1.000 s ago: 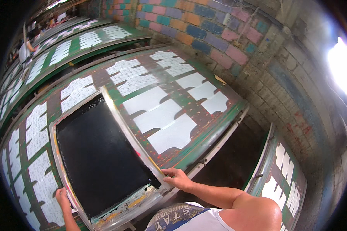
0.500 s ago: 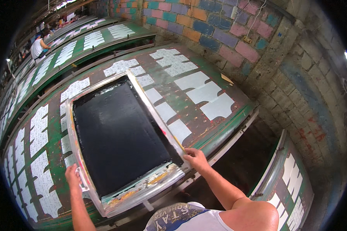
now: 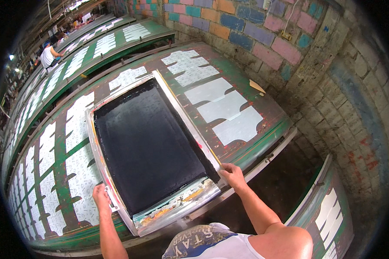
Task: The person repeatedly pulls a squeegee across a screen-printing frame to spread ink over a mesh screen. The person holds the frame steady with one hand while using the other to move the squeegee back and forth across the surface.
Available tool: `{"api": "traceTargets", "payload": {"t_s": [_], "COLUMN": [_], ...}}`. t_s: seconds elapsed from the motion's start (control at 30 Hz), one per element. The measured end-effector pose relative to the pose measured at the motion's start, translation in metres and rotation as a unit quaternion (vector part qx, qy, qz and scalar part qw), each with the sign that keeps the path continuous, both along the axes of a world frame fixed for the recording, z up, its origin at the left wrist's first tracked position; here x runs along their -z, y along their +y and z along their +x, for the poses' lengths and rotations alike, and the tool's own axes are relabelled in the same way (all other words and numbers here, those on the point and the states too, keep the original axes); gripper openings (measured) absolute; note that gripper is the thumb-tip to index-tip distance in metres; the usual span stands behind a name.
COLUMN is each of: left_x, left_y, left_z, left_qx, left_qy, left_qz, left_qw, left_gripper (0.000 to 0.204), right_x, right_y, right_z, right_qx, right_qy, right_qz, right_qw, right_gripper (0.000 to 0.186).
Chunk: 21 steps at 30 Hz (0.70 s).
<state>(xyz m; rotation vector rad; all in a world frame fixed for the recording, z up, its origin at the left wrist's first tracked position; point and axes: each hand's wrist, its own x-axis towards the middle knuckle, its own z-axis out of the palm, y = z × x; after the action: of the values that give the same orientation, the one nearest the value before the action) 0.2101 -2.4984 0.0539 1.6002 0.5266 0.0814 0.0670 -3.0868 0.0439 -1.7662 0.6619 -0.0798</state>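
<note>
A large printing screen [image 3: 149, 146] with a dark mesh and a pale, paint-stained frame lies over the long table, its near end reaching the table's front edge. My left hand [image 3: 101, 199] is closed round a white handle [image 3: 112, 199] on the screen's left side, near the close corner. At the near right corner my right hand [image 3: 232, 175] grips the frame's edge, thumb and fingers closed. White patterned fabric pieces [image 3: 80, 185] lie flat left of the screen, and plain pale pieces [image 3: 235, 123] lie to its right. Whatever is under the mesh is hidden.
The green and brown table [image 3: 272, 125] has a metal rail [image 3: 268, 157] along its front. Parallel tables [image 3: 116, 45] with pieces stand beyond, where another person [image 3: 47, 56] works. A block wall [image 3: 263, 47] closes the right end. Another table [image 3: 328, 216] is at lower right.
The screen has shifted right along the table, uncovering patterned pieces on its left and covering plain ones on its right. Both my hands moved with it, keeping their grips.
</note>
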Motion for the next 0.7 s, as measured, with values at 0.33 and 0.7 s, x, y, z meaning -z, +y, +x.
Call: {"api": "traceTargets", "payload": {"t_s": [0.33,0.7], "left_x": [0.005,0.025], "left_y": [-0.021,-0.011], "left_z": [0.007,0.007], "left_qx": [0.016,0.026], "left_qy": [0.029,0.07], "left_qz": [0.048,0.082], "left_qw": [0.998,0.994], "left_gripper": [0.021,0.02], "right_x": [-0.007,-0.054], "right_y": [-0.029,0.023], "right_z": [-0.008,-0.011], "right_qx": [-0.078,-0.181], "right_qy": [0.032,-0.178], "right_qz": [-0.083,-0.447], "right_qw": [0.993,0.858], "right_gripper": [0.054,0.055]}}
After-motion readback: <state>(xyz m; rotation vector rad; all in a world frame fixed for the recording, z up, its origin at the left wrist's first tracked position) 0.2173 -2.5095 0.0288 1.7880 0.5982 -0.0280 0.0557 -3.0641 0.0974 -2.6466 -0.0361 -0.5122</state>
